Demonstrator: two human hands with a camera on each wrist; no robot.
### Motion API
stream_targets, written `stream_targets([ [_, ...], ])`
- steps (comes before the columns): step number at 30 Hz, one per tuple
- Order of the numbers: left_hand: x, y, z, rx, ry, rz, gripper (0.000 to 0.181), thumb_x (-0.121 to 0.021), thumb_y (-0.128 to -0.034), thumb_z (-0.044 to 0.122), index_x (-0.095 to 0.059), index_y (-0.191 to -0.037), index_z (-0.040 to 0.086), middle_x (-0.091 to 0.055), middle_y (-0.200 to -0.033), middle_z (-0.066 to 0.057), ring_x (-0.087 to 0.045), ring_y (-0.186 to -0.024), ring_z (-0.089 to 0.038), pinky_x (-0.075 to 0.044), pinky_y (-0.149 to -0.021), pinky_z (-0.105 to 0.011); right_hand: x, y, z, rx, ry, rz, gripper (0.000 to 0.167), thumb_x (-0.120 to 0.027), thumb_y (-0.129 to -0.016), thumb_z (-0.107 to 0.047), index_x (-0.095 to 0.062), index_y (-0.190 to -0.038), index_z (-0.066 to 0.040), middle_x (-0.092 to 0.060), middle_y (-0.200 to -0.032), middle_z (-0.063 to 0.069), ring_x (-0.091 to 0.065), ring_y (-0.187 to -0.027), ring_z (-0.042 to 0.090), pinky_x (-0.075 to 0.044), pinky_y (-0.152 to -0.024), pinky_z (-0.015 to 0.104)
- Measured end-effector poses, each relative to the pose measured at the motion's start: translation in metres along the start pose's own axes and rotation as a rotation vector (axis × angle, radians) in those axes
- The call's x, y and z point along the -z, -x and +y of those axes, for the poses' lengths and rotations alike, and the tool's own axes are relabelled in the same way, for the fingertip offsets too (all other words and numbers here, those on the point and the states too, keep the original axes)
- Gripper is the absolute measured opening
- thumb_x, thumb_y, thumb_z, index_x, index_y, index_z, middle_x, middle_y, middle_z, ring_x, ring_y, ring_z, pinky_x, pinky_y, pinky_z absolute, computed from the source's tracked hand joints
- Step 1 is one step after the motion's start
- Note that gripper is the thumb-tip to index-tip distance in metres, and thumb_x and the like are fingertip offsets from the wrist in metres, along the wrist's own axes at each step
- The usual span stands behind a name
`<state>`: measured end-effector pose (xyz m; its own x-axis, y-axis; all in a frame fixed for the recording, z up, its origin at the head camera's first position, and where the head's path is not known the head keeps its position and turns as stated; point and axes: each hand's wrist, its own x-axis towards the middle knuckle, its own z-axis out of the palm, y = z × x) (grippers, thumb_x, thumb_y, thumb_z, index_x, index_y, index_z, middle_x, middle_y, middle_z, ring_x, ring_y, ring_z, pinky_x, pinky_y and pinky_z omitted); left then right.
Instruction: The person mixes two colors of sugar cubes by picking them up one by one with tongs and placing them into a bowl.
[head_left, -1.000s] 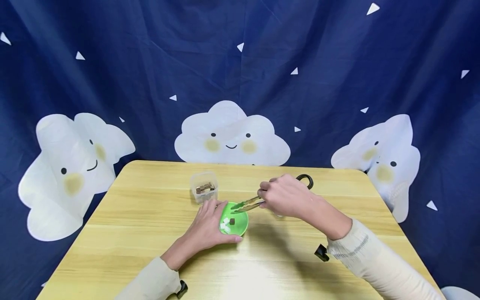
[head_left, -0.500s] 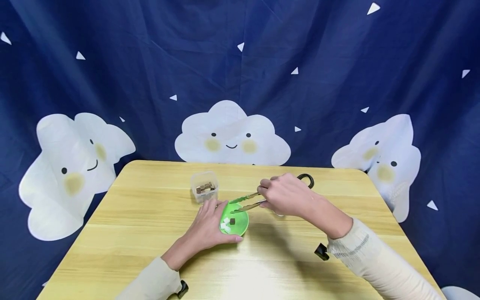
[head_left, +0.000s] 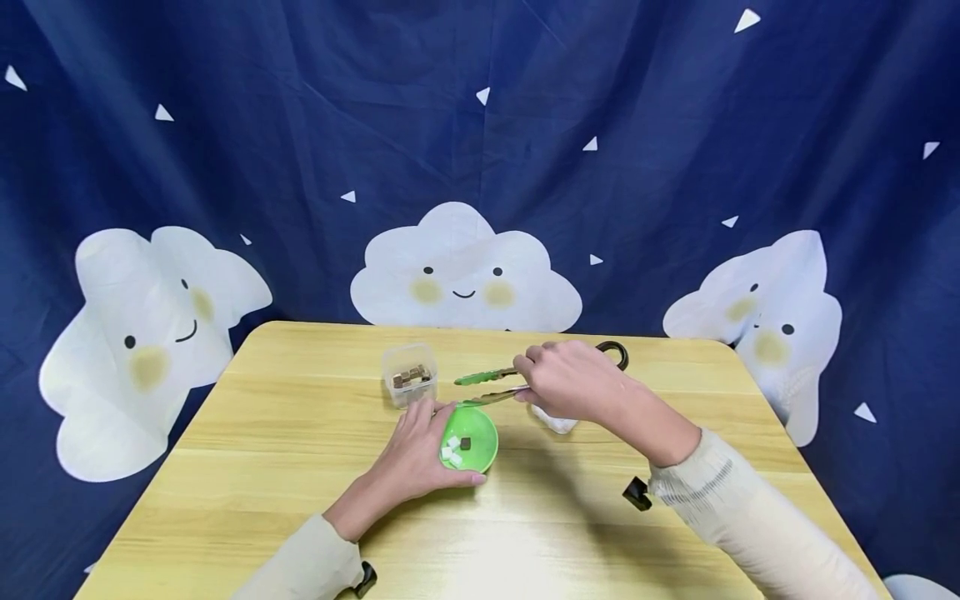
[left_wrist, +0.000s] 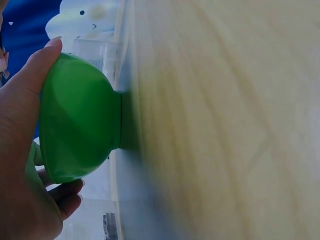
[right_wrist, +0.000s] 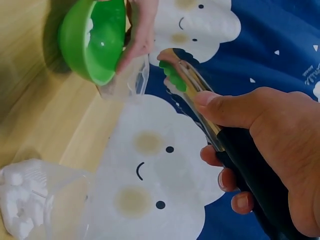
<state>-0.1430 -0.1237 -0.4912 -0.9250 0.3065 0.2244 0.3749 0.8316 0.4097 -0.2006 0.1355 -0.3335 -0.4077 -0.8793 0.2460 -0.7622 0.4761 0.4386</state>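
Note:
A green bowl (head_left: 482, 437) sits on the table in the head view, with several white cubes (head_left: 452, 455) and one brown cube (head_left: 466, 444) inside. My left hand (head_left: 408, 457) grips the bowl's side, thumb at the near rim and fingers at the far side; the left wrist view shows the bowl's outer wall (left_wrist: 80, 120). My right hand (head_left: 570, 379) holds metal tongs (head_left: 491, 375) with black handles, seen close in the right wrist view. Above the bowl's far edge the tongs' tips are spread apart, and I see nothing between them.
Behind my left hand stands a clear plastic box (head_left: 389, 360) with several brown cubes (head_left: 412, 377). A second clear box (right_wrist: 70, 195) with white pieces (right_wrist: 22, 197) is partly hidden under my right hand in the head view. A cloud-printed curtain (head_left: 465, 150) hangs beyond the table.
From over the bowl, my right hand has lifted the tongs up and away toward the far side, their tips spreading wider. The left hand and bowl have stayed put.

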Motion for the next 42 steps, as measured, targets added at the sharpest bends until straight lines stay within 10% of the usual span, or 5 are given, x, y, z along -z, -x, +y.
stream_targets([
  [42, -0.002, 0.000, 0.000, 0.003, -0.001, 0.007, 0.117, -0.078, -0.0623, 0.083, -0.053, -0.148, 0.006, -0.051, -0.126, -0.008, -0.047, -0.113, -0.025, -0.042, -0.099, -0.044, -0.055, -0.098, 0.002, 0.042, -0.009, -0.157, 0.032, -0.071, -0.096, -0.045, -0.072, -0.090, -0.013, -0.073, -0.082, -0.001, -0.068, -0.065, 0.018, -0.058, -0.059, 0.034],
])
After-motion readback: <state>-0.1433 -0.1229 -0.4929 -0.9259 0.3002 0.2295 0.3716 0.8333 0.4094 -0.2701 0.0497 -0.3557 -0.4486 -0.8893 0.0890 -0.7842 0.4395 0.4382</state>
